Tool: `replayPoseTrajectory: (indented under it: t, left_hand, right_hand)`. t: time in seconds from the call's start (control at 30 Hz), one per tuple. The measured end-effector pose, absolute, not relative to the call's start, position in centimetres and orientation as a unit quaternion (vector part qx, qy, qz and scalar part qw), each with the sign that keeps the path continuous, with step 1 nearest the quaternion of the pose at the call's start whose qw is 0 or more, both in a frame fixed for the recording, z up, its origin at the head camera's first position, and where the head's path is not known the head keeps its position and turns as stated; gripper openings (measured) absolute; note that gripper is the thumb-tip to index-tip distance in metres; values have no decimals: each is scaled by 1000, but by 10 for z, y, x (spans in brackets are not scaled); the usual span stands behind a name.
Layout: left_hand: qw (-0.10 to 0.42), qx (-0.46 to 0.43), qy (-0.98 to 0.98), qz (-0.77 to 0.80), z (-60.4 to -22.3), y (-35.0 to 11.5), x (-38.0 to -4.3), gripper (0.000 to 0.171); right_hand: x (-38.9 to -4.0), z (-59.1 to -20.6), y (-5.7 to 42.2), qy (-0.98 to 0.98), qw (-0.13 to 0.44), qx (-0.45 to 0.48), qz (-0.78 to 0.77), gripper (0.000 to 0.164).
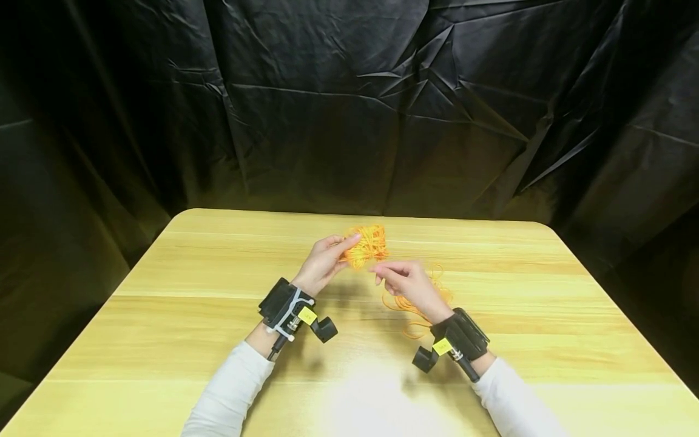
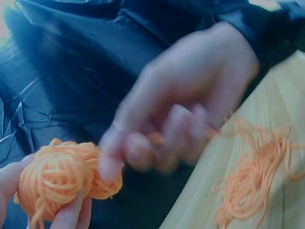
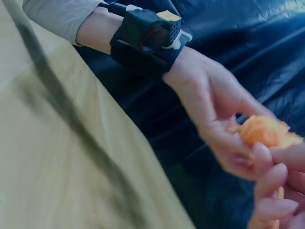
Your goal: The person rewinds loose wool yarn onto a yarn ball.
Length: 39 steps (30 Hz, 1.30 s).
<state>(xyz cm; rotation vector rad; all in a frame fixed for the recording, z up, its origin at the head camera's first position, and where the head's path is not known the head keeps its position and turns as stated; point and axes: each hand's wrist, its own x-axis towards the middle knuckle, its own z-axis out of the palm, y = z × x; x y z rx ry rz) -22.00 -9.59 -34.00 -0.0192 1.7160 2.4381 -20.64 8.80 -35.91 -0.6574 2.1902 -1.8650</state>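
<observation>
Hanging above the tabletop, a wound bundle of orange yarn (image 1: 371, 245) sits in the left hand (image 1: 322, 264), whose thumb lies across the near face while the fingers support it from beneath, so I read that grip as pinching the bundle. Just beside it I have the right hand (image 1: 412, 284), blurred in my left wrist view, its fingers curled and pinching a strand (image 2: 156, 139); I cannot tell whether its fingertips touch the bundle. From that hand the strand leads toward a loose heap of yarn (image 2: 252, 181), which lies in loops on the wooden table (image 1: 191, 328), partly hidden from my head view by the right hand. Farther out, each wrist wears a black strap with a small camera and a yellow tag, below which come white sleeves (image 1: 232, 388). Behind the table I see a creased black curtain (image 1: 327, 133).
</observation>
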Motion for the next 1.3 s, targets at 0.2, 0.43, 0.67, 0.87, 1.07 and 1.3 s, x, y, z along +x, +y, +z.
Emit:
replayPoseTrajectory:
  t: [0.2,0.43,0.67,0.87,1.07,1.3]
  left_hand:
    - [131,29,568,812,-339,-96,-217,11]
    - [200,62,645,735,-342,-98,-217,10]
    - [251,97,686,676,-346,-100,-215,21]
    - [264,126,711,639,-349,-99,-214,17]
    - [213,80,716,660,-350,-100,-215,15]
    - [107,11,638,762,-347,-102,-220,19]
  right_hand:
    - [-215,-376,87,708,210,-247,-628,35]
    - [-229,-379,96,696,241,-180,-652,15]
    - [-236,-356,99,744,195,-166,-618,30]
    - [-231,-334,95,795,128,-189,-562,31]
    - [-219,-323,94,803,49,-197,-560,29]
    - [-204,-327,93,762,39,-170,-624,28]
